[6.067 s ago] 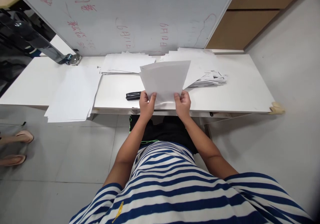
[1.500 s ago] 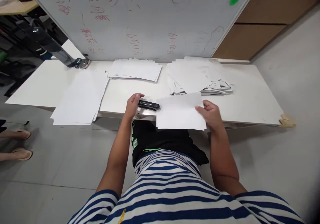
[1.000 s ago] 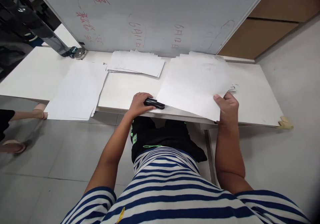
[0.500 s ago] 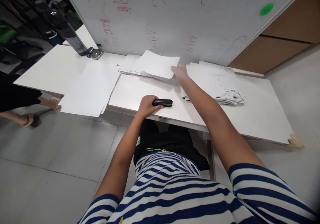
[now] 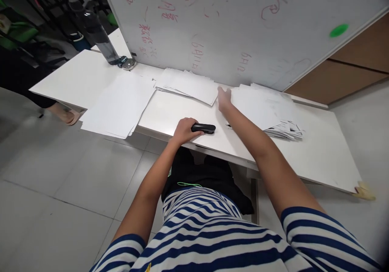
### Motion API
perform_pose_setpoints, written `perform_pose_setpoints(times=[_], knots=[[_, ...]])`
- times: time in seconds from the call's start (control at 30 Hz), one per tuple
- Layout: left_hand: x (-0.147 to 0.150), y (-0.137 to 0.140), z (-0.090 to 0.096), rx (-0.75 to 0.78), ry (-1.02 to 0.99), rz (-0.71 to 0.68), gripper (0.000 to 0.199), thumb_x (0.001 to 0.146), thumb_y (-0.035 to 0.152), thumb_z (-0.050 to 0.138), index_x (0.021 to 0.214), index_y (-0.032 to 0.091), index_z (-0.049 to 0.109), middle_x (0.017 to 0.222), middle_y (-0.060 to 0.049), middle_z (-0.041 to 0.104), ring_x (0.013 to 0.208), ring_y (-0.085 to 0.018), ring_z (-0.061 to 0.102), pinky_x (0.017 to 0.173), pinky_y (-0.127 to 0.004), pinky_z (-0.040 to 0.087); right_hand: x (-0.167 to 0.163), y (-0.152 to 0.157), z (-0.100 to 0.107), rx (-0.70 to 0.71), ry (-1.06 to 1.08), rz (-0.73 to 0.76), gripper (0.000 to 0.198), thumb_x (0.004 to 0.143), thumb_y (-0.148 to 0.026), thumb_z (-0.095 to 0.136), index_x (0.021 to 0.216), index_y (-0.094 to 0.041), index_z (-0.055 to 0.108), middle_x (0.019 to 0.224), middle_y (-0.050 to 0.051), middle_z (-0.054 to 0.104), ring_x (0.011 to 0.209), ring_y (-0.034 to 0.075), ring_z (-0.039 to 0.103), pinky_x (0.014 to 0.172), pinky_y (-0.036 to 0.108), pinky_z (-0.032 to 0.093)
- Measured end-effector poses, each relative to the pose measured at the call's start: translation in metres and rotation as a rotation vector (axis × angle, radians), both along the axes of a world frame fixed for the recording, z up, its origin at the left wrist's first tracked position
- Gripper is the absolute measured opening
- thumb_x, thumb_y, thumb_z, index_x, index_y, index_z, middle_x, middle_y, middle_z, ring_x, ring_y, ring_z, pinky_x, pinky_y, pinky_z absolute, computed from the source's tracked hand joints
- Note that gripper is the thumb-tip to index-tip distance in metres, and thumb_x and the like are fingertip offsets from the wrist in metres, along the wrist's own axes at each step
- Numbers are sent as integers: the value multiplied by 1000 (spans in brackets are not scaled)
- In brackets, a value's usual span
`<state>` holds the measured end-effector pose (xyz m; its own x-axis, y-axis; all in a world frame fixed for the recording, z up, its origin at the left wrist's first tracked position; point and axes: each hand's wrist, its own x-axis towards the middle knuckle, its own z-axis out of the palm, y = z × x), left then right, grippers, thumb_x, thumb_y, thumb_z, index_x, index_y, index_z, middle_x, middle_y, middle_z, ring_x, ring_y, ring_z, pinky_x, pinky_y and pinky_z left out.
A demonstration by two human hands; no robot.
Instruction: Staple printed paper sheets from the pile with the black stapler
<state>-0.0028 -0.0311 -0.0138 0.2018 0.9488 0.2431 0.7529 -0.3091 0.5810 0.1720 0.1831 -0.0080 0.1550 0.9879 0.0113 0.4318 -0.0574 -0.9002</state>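
Observation:
My left hand (image 5: 184,130) is closed around one end of a black stapler (image 5: 204,128) resting at the front edge of the white table. My right hand (image 5: 225,98), slightly blurred, is between two paper piles with its fingers apart and no sheet in them. Just left of its fingertips lies the middle pile of white papers (image 5: 188,86), loosely fanned. The right pile (image 5: 255,106) is thicker, with uneven edges, and sits partly behind my right wrist. A third stack of white sheets (image 5: 118,106) overhangs the table's front edge on the left.
A whiteboard (image 5: 206,28) with red writing stands along the table's back edge. A clear bottle with a dark top (image 5: 105,47) and a small round silvery object (image 5: 129,64) are at the back left. Another person's foot (image 5: 73,117) shows beside the table (image 5: 328,142).
My right hand has let go of the lifted sheet, which now lies flat on the middle pile. My left hand keeps its hold on the stapler. The view has shifted slightly.

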Motion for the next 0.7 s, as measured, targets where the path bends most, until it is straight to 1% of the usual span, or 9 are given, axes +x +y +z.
perform_pose_setpoints(times=[0.07,0.1,0.13,0.23,0.33,0.43,0.53,0.63,0.7], knots=[[0,1,0,10,1,4,39,80,50,77,106,22,68,100,-5,72,99,-26,63,88,-40,44,-5,-4,-2,-153,132,-106,85,94,-63,33,158,-10,18,161,24,32,152,32,33,122,55,29],[0,1,0,16,1,5,39,80,50,77,105,22,68,100,-5,72,99,-26,63,88,-40,44,-10,-3,-2,-205,173,-161,88,94,-66,31,159,-10,16,163,23,29,153,31,31,122,53,28],[0,1,0,19,0,7,39,80,49,77,105,22,67,100,-5,73,99,-26,63,88,-40,44,-16,-2,-1,-218,182,-174,90,94,-69,29,160,-10,13,164,22,26,154,30,29,122,52,28],[1,1,0,9,4,13,38,80,49,78,104,22,68,99,-5,73,99,-26,64,87,-40,44,-34,8,3,-201,136,-91,93,93,-75,22,161,-12,11,165,22,25,152,31,32,119,55,32],[2,0,1,3,9,18,38,79,50,78,104,22,68,99,-5,73,98,-26,64,87,-40,45,-50,22,6,-114,70,63,100,86,-85,23,160,-17,21,162,20,35,149,32,38,117,57,35],[3,-1,3,6,15,15,36,80,50,77,102,22,68,97,-5,72,96,-25,64,86,-39,45,-61,36,6,-60,73,94,109,81,-92,16,160,-17,24,160,19,37,148,33,39,118,57,35],[3,-2,4,2,20,7,34,81,50,76,99,22,68,96,-4,72,94,-24,64,85,-39,45,-67,44,7,-136,141,41,106,85,-87,6,162,-14,13,165,20,27,152,34,33,117,60,34],[3,-2,4,6,21,3,34,81,50,76,99,22,67,95,-4,71,93,-24,63,85,-39,44,-72,46,6,-208,208,53,88,96,-72,7,163,-16,4,169,17,18,155,31,25,117,60,34],[3,-2,4,7,16,4,35,81,49,76,99,21,67,95,-4,71,93,-24,63,85,-40,44,-75,46,5,-223,219,74,79,100,-64,10,163,-16,4,170,15,17,156,29,23,117,59,34]])
